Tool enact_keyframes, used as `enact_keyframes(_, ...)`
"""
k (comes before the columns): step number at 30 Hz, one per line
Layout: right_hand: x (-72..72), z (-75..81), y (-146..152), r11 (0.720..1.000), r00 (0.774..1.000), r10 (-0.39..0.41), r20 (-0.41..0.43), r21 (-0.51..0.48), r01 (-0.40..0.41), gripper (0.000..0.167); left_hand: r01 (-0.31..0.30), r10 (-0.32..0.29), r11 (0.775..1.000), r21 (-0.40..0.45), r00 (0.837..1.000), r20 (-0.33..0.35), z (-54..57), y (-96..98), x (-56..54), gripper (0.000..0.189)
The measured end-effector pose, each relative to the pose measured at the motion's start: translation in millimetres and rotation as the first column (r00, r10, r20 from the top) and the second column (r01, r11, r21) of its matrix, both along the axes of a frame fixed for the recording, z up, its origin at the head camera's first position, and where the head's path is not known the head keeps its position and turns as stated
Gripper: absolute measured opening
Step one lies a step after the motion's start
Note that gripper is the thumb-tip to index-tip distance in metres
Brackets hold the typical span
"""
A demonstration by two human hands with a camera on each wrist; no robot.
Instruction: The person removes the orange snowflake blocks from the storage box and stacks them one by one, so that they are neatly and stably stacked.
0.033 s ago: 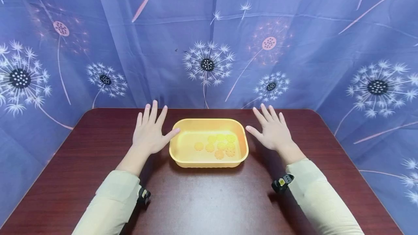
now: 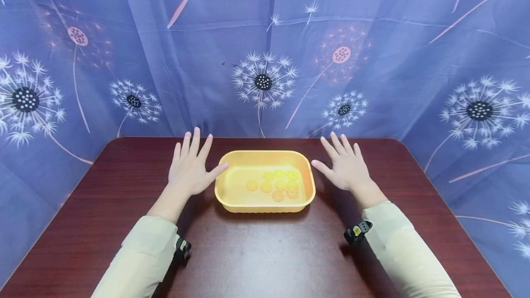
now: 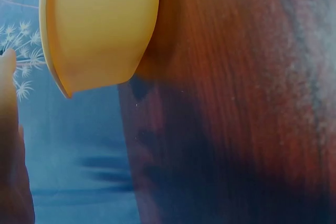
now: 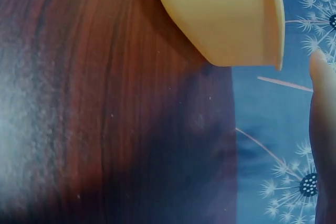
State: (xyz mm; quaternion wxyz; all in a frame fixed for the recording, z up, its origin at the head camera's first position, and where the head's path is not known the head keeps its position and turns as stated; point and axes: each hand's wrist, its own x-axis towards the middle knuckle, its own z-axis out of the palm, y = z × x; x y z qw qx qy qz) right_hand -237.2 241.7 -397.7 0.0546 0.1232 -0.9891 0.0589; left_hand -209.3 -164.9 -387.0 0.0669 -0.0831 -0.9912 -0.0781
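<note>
A yellow plastic basin [image 2: 265, 209] with rounded corners stands on the dark red-brown table. Inside it lie several small round scalloped pieces [image 2: 278, 196], yellow to orange, mostly grouped toward its right side. To the left of the basin is my left hand [image 2: 188, 169], fingers spread and straight, its thumb tip overlapping the basin's left rim in the head view. On the other side my right hand [image 2: 347, 167] is likewise spread, its thumb pointing at the right rim with a small gap. Neither hand holds anything. Each wrist view shows the basin's outer wall [image 3: 102, 30] and part of a hand.
The wooden table [image 2: 265, 261] extends in front of the basin and to both sides. Behind its far edge hangs a blue cloth [image 2: 207, 59] printed with dandelions, which also flanks the table left and right. Black straps [image 2: 358, 232] sit on both wrists.
</note>
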Motion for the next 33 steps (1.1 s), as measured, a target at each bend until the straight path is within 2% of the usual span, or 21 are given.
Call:
enact_keyframes(10,1.8,6.5,-8.5,1.000,1.000,0.002,-0.027,-0.005,-0.002,0.081,-0.002,0.002,1.000,0.006,1.000,0.019,0.0,2.3,2.1,0.094)
enact_keyframes(33,12.6,-7.7,-24.2,0.994,0.998,0.055,-0.022,-0.090,-0.057,0.088,0.103,-0.105,0.992,0.069,0.994,0.026,-13.5,38.4,12.4,0.094)
